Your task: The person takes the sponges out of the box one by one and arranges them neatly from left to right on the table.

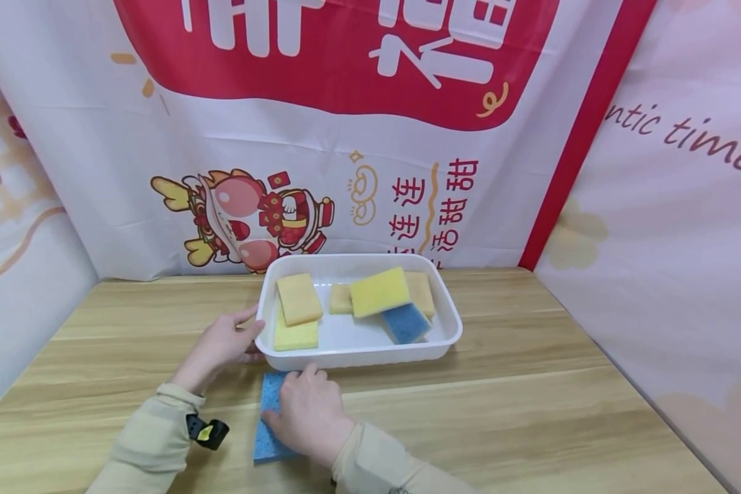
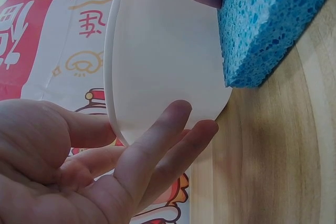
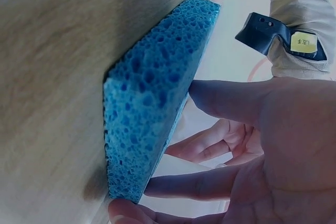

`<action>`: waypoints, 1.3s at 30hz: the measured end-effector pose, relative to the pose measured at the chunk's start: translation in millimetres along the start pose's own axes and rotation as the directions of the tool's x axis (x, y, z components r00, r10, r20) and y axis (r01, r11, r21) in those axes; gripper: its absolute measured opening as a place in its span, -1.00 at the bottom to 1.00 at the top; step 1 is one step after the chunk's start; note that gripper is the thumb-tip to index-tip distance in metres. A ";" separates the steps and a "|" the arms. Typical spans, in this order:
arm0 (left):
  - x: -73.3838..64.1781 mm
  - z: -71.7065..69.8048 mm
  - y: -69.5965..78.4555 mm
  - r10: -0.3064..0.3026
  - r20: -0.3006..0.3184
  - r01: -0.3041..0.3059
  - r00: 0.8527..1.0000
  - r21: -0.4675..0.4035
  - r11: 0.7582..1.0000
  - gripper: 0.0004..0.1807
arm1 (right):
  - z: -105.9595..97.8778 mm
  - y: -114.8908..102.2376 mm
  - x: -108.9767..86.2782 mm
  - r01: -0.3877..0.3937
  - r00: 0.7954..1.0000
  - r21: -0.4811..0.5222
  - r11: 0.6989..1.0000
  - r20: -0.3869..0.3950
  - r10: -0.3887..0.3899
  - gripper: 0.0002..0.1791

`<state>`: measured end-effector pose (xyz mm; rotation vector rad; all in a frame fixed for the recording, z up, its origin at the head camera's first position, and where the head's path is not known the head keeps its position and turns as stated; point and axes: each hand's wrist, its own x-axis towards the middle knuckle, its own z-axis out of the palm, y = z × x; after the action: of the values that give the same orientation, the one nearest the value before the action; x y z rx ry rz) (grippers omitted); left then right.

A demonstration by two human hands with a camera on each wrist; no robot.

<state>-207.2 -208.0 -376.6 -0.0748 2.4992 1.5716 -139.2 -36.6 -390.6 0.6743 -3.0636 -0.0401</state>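
A white plastic tray [image 1: 358, 358] stands at the table's back, with several yellow and tan sponges and one blue-faced sponge [image 1: 407, 322] inside. My left hand [image 1: 225, 343] holds its left end, the thumb at the rim and the other fingers against the outer wall [image 2: 163, 56]. In front of the tray lies a flat, porous blue sponge [image 1: 272, 439]. My right hand [image 1: 313, 408] grips it from above, its thumb on the left side and a finger curled past one end of the sponge [image 3: 152, 98]. The palm hides much of the sponge in the head view.
Inside the tray, a tan sponge [image 1: 299, 298] overlaps a yellow one [image 1: 296, 336] on the left. Another yellow sponge [image 1: 379, 291] leans across others on the right. A printed cloth [image 1: 346, 130] hangs right behind the wooden table [image 1: 519, 412].
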 end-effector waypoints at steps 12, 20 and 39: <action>-0.2 1.2 -1.2 0.018 -0.003 -0.018 1.000 -0.028 0.999 -0.37 | 0.0 0.8 2.0 -0.016 0.999 0.010 1.000 0.047 0.016 -0.30; 0.3 2.1 -1.2 -0.009 -0.006 0.009 1.000 -0.003 1.000 -0.39 | 0.1 -0.5 -0.3 -0.033 0.999 -0.017 0.999 0.025 0.033 -0.29; -1.8 -2.1 1.7 0.012 0.018 -0.012 1.000 0.005 1.000 -0.37 | -45.4 8.9 -25.9 0.090 0.993 0.043 0.995 -0.076 -0.086 -0.51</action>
<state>-205.9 -209.2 -373.8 -0.0448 2.4943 1.5637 -119.0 -18.7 -344.9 0.7945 -2.9708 0.0547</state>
